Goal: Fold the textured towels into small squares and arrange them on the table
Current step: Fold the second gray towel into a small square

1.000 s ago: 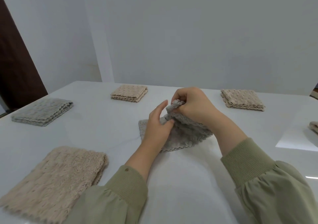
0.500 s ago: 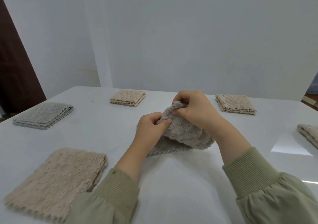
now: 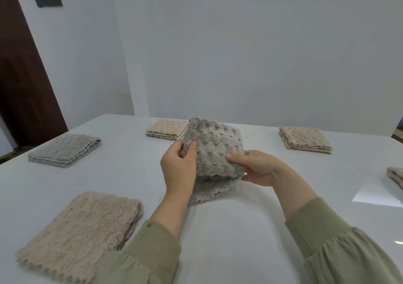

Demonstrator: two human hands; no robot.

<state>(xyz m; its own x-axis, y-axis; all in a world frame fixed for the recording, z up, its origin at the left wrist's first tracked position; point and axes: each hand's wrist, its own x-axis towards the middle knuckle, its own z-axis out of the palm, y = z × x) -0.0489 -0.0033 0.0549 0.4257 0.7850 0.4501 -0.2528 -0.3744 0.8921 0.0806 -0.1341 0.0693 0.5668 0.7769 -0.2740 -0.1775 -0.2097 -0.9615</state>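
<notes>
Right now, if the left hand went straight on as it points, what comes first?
Beyond the grey towel it grips, the left hand would likely meet the folded beige towel; depth is unclear.

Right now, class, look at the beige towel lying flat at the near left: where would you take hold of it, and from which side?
On the beige towel, probably the thick right edge, pinched from the right: it lies flat on the table, and the doubled layers there give fingers purchase.

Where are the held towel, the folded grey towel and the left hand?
held towel (image 3: 216,150), head view, bumpy upper face.
folded grey towel (image 3: 65,150), head view, top face.
left hand (image 3: 177,170), head view, back of hand.
</notes>
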